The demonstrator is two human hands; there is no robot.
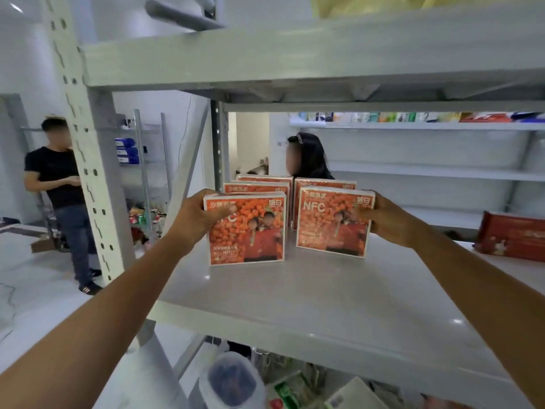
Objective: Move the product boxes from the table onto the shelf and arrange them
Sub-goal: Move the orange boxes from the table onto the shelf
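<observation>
Both grips are closed, one on each carton. The left hand (197, 222) clasps the upper corner at ten o'clock of the left front box (250, 231), thumb laid across the printed face. The right hand (386, 222) pinches the upper edge at two o'clock of the right front box (330, 225), thumb also on the front. Both boxes stand upright on the grey shelf (295, 305), the left one at nine o'clock of the right one, with a narrow gap between them. The rear boxes (256, 187) stand in rows directly behind, at twelve o'clock of the front pair. A red packet (513, 240) lies well apart at three o'clock.

These look like flat, stiff cartons wrapped in glossy film, so they are probably light but slippery under the fingers. Tall and thin, they would tip easily if pushed high up. Holding near the top corners suits steering them. For sliding them back against the rows, pressure lower on the side edges would likely keep them from toppling. The corners could dent if squeezed hard.
</observation>
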